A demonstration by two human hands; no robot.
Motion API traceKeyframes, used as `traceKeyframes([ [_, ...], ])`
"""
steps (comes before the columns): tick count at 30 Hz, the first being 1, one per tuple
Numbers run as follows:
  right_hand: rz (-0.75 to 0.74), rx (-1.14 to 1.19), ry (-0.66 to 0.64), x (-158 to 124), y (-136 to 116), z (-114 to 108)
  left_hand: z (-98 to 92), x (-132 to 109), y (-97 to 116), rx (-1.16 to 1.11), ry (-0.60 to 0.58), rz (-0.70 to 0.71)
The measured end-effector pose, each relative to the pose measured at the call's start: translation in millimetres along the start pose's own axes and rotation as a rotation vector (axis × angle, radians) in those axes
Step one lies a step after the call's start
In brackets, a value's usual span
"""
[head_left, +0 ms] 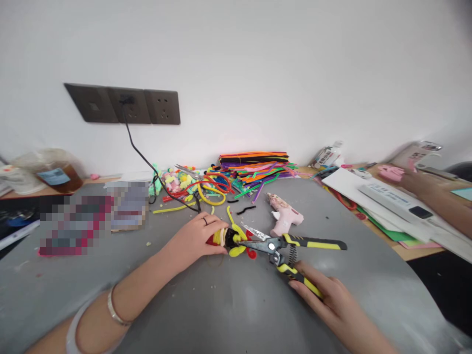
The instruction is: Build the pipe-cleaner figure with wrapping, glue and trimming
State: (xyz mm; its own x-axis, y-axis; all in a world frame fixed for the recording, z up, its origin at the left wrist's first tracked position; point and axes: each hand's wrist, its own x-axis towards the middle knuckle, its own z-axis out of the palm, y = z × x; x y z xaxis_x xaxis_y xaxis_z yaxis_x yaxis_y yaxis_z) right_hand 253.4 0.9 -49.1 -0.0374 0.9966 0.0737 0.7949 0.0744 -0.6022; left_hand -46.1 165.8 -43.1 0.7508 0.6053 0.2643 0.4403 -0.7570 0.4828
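Note:
My left hand (201, 237) is closed around a small pipe-cleaner figure (230, 238) with red, yellow and black parts, near the middle of the grey mat. In my right hand (328, 300) is the lower handle of black-and-yellow pliers (271, 246). The handles are spread apart, with a spring between them. The pliers' tip points left and reaches the yellow part of the figure. Red curled pieces (251, 253) lie beside the jaws. Behind the pliers rests a pink glue gun (284, 216).
Bundled pipe cleaners (254, 167) and a pile of pom-poms (177, 181) lie by the wall. A black cord (138, 147) hangs from the socket (132, 105). Papers (387, 211) are at the right, where another person's hand (415, 184) is near a pink object.

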Motion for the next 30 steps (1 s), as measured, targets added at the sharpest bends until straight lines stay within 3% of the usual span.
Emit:
traceKeyframes([
  [10, -0.055, -0.04, 0.027, -5, 12, 2, 4.8, -1, 1, 0.006, 0.038, -0.056],
  [30, 0.041, -0.028, -0.017, 0, -1, 0, 2.7, -1, 3, 0.01, 0.041, -0.005],
])
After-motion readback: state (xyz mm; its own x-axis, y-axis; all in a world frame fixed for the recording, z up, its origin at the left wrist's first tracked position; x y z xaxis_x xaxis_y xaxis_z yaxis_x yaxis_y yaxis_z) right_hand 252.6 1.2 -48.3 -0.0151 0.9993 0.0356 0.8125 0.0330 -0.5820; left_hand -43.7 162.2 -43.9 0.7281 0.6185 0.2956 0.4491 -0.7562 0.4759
